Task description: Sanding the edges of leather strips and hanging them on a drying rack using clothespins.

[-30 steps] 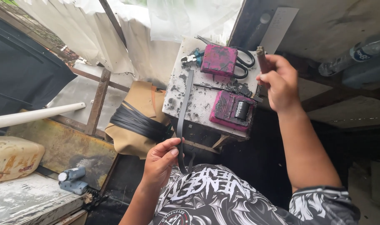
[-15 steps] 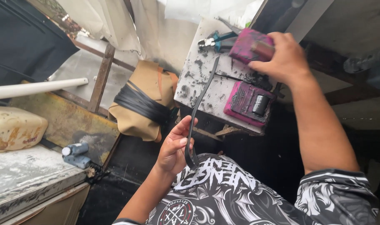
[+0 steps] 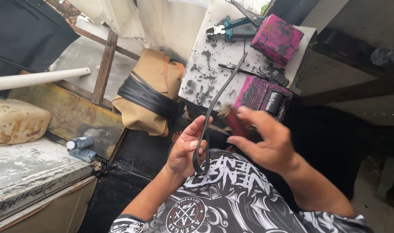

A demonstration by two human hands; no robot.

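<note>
Left hand [image 3: 186, 149] grips black strap [image 3: 214, 108] at its near end, right hand [image 3: 266, 138] holds a brush [image 3: 233, 118] w/ wet bristles, blurred; could smear fingers or shirt [image 3: 231, 198].

Left hand [image 3: 186, 149] curls, fingers pinched closed, above the patterned shirt [image 3: 223, 203]; right hand [image 3: 264, 138], blurred, fingers closed, just beside it.
</note>
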